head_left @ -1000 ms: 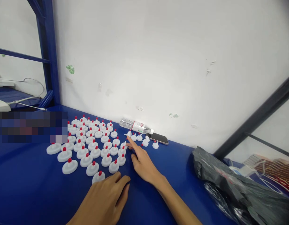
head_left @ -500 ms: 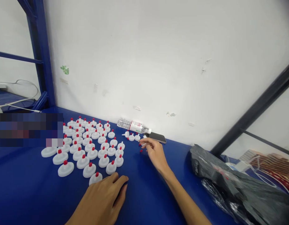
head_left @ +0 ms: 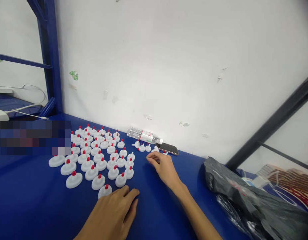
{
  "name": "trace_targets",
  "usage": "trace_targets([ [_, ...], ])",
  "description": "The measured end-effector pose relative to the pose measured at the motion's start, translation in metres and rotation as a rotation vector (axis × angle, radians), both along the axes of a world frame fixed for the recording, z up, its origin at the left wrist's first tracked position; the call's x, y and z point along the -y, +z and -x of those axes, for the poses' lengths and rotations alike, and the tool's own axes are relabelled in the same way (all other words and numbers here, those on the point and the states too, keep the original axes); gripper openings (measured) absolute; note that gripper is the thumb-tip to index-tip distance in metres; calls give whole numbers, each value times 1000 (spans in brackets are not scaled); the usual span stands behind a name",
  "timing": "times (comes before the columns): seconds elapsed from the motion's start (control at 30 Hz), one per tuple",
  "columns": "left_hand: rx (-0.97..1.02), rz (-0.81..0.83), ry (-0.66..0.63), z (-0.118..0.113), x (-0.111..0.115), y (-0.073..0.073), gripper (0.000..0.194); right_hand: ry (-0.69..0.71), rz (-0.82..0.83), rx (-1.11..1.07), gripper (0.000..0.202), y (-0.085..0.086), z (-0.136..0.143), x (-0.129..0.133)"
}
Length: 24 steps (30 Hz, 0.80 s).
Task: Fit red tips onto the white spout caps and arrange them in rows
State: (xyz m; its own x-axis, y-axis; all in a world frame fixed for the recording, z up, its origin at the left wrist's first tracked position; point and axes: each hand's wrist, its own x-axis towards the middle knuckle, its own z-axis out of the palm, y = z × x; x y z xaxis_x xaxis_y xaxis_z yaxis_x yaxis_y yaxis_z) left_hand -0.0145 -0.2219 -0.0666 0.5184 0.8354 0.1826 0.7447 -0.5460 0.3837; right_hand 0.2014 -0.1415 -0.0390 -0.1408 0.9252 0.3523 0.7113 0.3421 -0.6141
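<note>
Several white bottle lids with pointed spouts and small red tips stand in loose rows on the blue table, one of them [head_left: 74, 180] at the near left. A lid without a red tip [head_left: 131, 156] is at the group's right edge. My left hand [head_left: 114, 210] rests on the table beside the nearest lid [head_left: 105, 191], thumb and forefinger apart, holding nothing visible. Farther right, my right hand [head_left: 165, 165] has thumb and forefinger pinched low over the table. Whatever sits between those fingertips is hidden. Just beyond it are a few more white lids [head_left: 142, 147].
Along the wall lies a clear plastic bottle [head_left: 145, 136], with a phone [head_left: 167, 148] beside it. A dark grey plastic bag [head_left: 246, 193] covers the right side. A blue metal post [head_left: 54, 60] rises at the left. A blurred patch hides the left table edge.
My right hand has drawn its fingertips together into a pinch. Red tips that lay by its fingers no longer show there. My left hand keeps its place; the view has shifted slightly.
</note>
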Motion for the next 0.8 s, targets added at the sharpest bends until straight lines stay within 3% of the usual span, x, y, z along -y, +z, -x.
trace_targets([
  [0.27, 2, -48, -14, 0, -2, -6, 42, 142, -131, 137, 27, 7, 35, -17],
  [0.57, 21, -6, -26, 0, -1, -7, 43, 72, -121, -5, 17, 7, 44, -24],
  [0.8, 16, 24, -27, -1, -2, -2, 46, 102, -157, 19, 22, 12, 54, -29],
])
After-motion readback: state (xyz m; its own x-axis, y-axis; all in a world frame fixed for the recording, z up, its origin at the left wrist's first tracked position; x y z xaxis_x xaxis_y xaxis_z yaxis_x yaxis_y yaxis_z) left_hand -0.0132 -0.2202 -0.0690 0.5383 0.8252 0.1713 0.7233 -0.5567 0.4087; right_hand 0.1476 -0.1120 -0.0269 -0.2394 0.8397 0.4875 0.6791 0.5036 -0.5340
